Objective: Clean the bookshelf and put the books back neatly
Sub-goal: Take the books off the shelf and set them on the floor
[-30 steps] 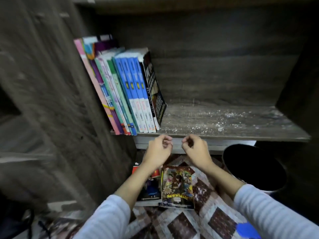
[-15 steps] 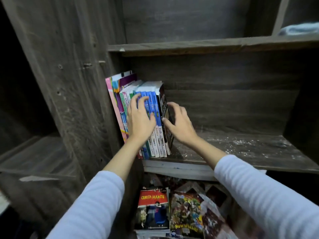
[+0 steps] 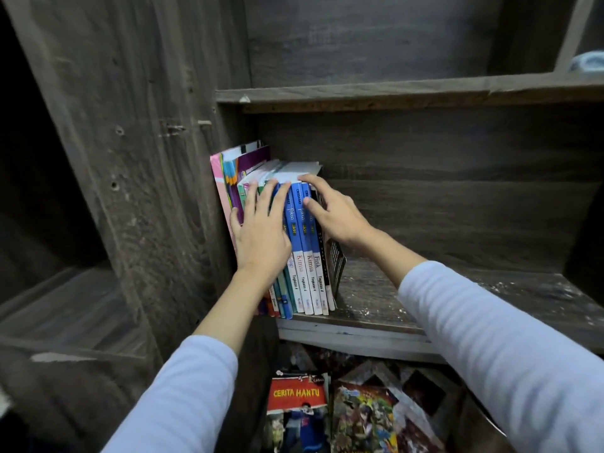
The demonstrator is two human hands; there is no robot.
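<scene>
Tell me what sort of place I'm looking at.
Probably a room in a home, maybe a student's: a worn wooden bookshelf, school textbooks standing on it, and comic books lying on a patterned mat below.

Both arms extended fwd, sleeves pulled to mid-forearm. L hand [image 3: 261, 232]: palm flat, fingers straight, slightly spread, pointing up. R hand [image 3: 338, 217]: fingers spread, lightly bent, thumb out toward L. Hands just beside each other, apart.
</scene>
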